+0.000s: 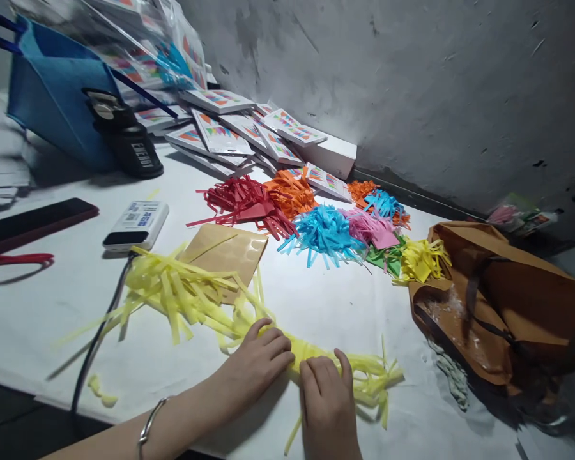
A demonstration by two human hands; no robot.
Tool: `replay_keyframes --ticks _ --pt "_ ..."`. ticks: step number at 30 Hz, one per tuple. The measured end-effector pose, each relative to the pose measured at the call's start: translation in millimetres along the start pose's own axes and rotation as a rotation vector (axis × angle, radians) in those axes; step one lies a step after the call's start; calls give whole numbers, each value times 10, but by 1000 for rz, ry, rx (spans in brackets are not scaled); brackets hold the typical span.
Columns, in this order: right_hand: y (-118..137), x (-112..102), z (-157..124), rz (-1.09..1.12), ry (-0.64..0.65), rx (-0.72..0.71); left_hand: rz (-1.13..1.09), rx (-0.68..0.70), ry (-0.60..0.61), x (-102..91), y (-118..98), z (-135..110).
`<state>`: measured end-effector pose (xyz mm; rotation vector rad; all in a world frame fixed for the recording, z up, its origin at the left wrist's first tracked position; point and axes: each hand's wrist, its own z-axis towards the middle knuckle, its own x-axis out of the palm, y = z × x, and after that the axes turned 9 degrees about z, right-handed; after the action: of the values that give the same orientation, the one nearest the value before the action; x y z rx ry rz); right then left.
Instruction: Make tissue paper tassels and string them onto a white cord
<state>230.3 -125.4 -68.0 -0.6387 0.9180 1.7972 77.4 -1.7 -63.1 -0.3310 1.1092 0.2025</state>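
A person leans over the white table (316,300) with both hands on a bundle of yellow paper strips (191,300). The bundle lies long and low across the near part of the table. Its axis runs from a loose, splayed fan at its left end down to a shorter frayed tuft at its right end, and it is tightest in the middle.

The left hand (259,363) lies palm-down on that tight middle with its fingers bent over the top. I cannot tell whether they close round it or only press on it. Just right of it, the right hand (328,399) has curled fingers and the thumb set on the bundle's far side, pinching the strips. The right hand is nearer the short tuft, and the long fan trails away from the left hand. A metal bangle (151,418) sits on the left wrist.

Touching the fan's far side is a tan paper envelope (230,246). A white power bank (137,225) lies beyond the fan's left end, and its black cable (96,345) passes under the strips there. Farther behind the bundle are heaps of red strips (242,201), orange strips (290,191) and blue strips (323,233). Well to its right a brown bag (508,300) slumps.
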Motion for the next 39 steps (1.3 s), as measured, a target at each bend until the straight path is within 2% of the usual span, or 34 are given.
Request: replay_keyframes --ticks 5,10,13,16,18,22,24,27,30,35,39 --pt "-73 -47 -150 12 -1 1 7 18 -31 -69 64 -48" --pt "-97 -49 -154 -21 -2 199 -23 -123 1 -147 45 -59" --pt "-121 -3 -15 -138 49 292 45 -230 81 -207 23 29" --pt "-165 64 114 -274 70 300 168 -313 198 -229 0 142" --pt "-192 85 159 -310 54 300 227 -336 233 -215 -11 192" --pt "-186 15 183 -333 -2 300 261 -323 199 -159 -14 217" --pt "-139 -35 191 -260 -41 244 252 -318 178 -140 -10 218" --pt "-52 -47 204 -39 36 106 241 -320 186 -148 -6 220" --pt "-13 5 196 12 90 54 206 -321 170 -180 -5 192" --pt "-6 49 178 92 41 99 63 -112 -12 -172 -8 91" --pt "37 76 183 64 132 91 -2 -62 21 -118 18 68"
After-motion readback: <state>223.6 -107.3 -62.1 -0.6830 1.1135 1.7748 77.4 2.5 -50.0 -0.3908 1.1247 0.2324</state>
